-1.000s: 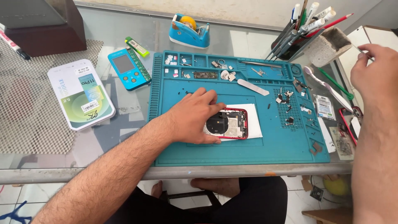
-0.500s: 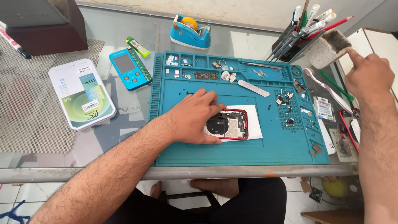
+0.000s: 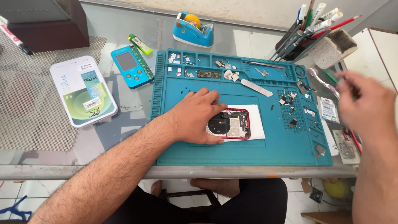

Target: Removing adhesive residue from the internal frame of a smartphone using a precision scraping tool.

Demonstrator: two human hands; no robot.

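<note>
Phone position: opened red-framed phone (image 3: 232, 123) lies on a white sheet (image 3: 256, 120), mid blue work mat (image 3: 240, 153).
Left hand (image 3: 195, 116): fingers spread flat, pressing the phone's left end; nothing gripped.
Right hand (image 3: 367, 103): raised over the mat's right edge, well apart from the phone; blurred, so I cannot tell its grip.
Surroundings: metal spudger (image 3: 257, 88) and small loose parts (image 3: 290, 99) between phone and right hand; pen holder (image 3: 319, 33) behind.
Phone appearance: back off, round black coil and silver shields exposed.
</note>
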